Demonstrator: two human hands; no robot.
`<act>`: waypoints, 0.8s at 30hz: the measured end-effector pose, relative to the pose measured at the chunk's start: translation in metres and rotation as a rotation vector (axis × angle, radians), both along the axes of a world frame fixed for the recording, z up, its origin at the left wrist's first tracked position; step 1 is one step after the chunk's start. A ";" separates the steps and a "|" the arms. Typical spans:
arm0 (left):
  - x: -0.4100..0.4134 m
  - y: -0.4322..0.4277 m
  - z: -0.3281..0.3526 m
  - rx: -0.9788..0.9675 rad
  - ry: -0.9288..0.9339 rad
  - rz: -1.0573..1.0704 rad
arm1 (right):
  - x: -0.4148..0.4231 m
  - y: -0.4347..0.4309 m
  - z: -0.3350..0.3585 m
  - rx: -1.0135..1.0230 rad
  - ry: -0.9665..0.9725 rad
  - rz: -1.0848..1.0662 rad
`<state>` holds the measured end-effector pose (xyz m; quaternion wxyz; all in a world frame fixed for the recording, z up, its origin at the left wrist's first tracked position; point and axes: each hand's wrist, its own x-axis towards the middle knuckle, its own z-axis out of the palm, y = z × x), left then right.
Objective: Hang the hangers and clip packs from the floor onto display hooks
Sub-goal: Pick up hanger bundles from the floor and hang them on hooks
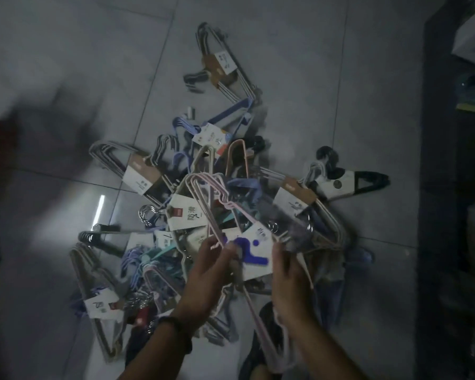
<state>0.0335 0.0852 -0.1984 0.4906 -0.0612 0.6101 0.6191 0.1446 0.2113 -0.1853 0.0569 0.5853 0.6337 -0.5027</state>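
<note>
A heap of bundled hanger packs [192, 215] with paper labels lies on the grey tiled floor [299, 78]. Above the heap I hold one pack of pink wire hangers [217, 198] with a white label bearing a blue mark [254, 252]. My left hand [211, 270] grips the pack at the label's left edge. My right hand [288, 272] pinches the label's right side. A grey hanger pack [225, 64] lies apart at the far end. A dark hanger pack [348, 182] lies at the right.
A dark shelf unit [455, 133] with goods stands along the right edge. A blurred dark shape with red [0, 138] is at the left edge. A dark shoe [258, 352] shows below the held pack. Bright light reflects on the tile at the left [99, 209].
</note>
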 end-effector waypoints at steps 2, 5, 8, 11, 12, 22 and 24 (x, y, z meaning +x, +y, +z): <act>-0.010 -0.003 -0.018 -0.100 0.092 -0.008 | -0.004 -0.032 -0.011 -0.066 0.049 -0.033; -0.025 -0.015 -0.046 -0.154 0.161 -0.085 | -0.010 -0.055 -0.028 -0.126 -0.047 0.069; -0.042 -0.016 -0.064 -0.252 0.239 -0.164 | -0.007 -0.053 -0.050 -0.209 -0.074 -0.057; -0.048 -0.007 -0.082 -0.398 0.338 -0.189 | -0.010 -0.028 -0.068 -0.166 -0.189 -0.312; -0.048 -0.003 -0.088 -0.431 0.388 -0.206 | -0.011 -0.018 -0.074 -0.138 -0.186 -0.339; -0.038 0.017 -0.104 -0.712 0.525 -0.275 | -0.036 0.015 -0.085 -0.168 -0.174 -0.135; -0.045 0.022 -0.103 -0.781 0.542 -0.350 | -0.036 0.017 -0.091 -0.139 -0.193 -0.112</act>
